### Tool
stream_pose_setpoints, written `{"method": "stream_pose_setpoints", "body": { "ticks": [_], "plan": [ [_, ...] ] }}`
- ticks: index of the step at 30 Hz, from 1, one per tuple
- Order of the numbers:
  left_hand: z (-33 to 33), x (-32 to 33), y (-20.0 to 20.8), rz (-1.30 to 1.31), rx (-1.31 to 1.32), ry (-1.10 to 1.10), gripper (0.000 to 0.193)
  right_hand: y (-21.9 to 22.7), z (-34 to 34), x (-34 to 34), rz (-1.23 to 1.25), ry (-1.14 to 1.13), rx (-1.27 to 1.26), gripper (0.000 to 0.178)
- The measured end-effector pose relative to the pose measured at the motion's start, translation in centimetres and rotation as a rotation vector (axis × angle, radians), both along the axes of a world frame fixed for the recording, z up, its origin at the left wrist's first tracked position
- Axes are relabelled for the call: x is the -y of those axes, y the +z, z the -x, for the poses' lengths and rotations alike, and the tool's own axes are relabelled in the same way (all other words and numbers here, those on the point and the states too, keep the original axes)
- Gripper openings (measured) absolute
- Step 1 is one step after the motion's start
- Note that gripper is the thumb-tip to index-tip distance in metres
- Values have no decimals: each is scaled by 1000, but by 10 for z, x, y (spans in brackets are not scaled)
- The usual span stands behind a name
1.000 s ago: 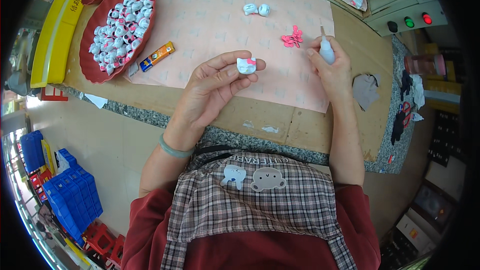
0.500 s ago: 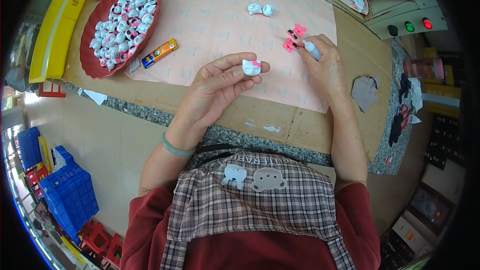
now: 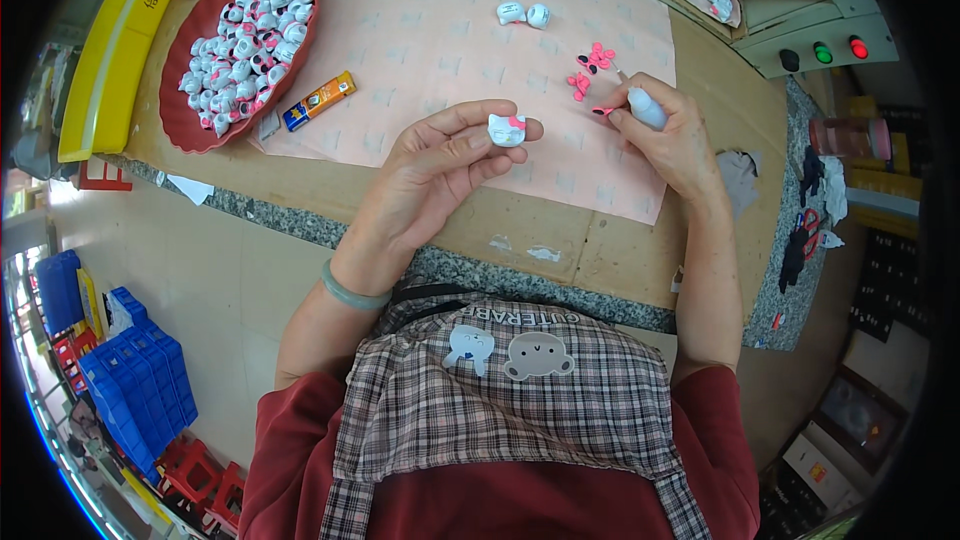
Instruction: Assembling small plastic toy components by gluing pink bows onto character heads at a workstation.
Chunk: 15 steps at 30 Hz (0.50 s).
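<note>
My left hand [image 3: 445, 165] pinches a small white cat-shaped head with a pink bow [image 3: 507, 130] between thumb and fingers, over the table's near part. In my right hand [image 3: 665, 135] lies a small white glue bottle [image 3: 646, 108] with a thin nozzle pointing away from me. The thumb and fingertip of that hand also pinch a tiny pink-and-black piece [image 3: 602, 111]. Just beyond it, a small group of pink pieces [image 3: 580, 86] rests on the pale pink sheet [image 3: 420, 50], some with black parts. Two white heads [image 3: 524, 16] sit together farther back.
A red scalloped basin [image 3: 172, 110] full of white heads stands at the left, beside an orange-and-blue box [image 3: 320, 101]. A grey cloth [image 3: 738, 180] lies right of my right hand. Beyond the table's left edge are blue crates [image 3: 140, 380]; a machine with lit buttons [image 3: 822, 52] stands back right.
My right hand has drawn back from the pink pieces toward me and right, now with a pink-and-black piece at its fingertips. My left hand stays nearly still with the white head.
</note>
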State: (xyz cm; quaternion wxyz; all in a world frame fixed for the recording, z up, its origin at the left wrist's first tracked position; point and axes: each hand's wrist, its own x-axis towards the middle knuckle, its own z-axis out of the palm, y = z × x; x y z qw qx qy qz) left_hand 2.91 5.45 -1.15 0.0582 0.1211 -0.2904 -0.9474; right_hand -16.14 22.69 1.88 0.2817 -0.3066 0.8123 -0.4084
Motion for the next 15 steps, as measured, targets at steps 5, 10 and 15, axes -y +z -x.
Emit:
{"method": "stream_pose_setpoints", "body": {
  "ticks": [5,10,15],
  "plan": [
    [1,0,-1,4,1,-6,34,5,2,4,23,271,-296,13],
    [-4,9,1,5,-41,75,31,5,-3,19,-20,486,-532,14],
    [-13,34,1,-4,-69,194,31,-5,-6,13,140,189,-404,12]
  ]
}}
